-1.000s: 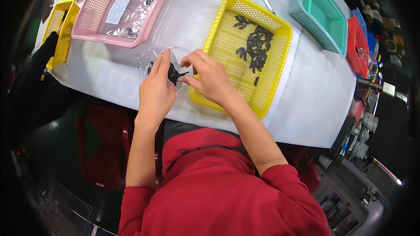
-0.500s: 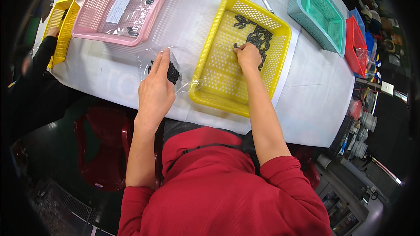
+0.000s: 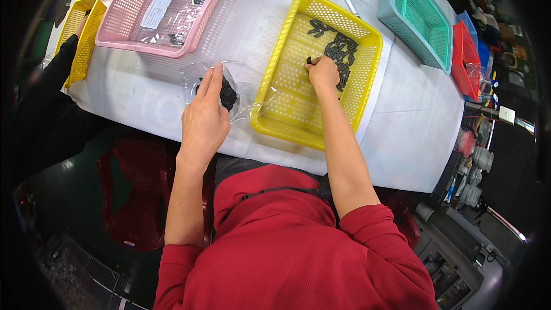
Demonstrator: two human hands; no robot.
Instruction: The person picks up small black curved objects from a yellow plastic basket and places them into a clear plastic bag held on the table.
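My left hand (image 3: 205,116) lies over a clear plastic bag (image 3: 241,84), index and middle fingers stretched out along it. A clump of small black pieces (image 3: 228,95) shows inside the bag beside these fingers; the rest of this hand's grip is hidden. To its right stands a yellow perforated basket (image 3: 279,42). Over that basket, my right hand (image 3: 325,73) is closed in a pinch, with a small curved black piece (image 3: 310,59) at the fingertips. Several similar loose black pieces (image 3: 340,51) are heaped on the basket's floor, just beyond and right of that hand.
A pink basket (image 3: 138,50) with black pieces and a labelled clear bag (image 3: 156,12) stands at the far left. Nested teal baskets (image 3: 388,18) and a red basket (image 3: 466,72) sit at right. A marker (image 3: 347,1) lies behind the yellow basket. Another person's sleeve (image 3: 64,60) reaches in at left.
My right hand has shifted slightly left and forward, and the black piece at its fingertips shows more clearly. My left hand stays put. At far left, the other person's hand has moved deeper into a small yellow basket.
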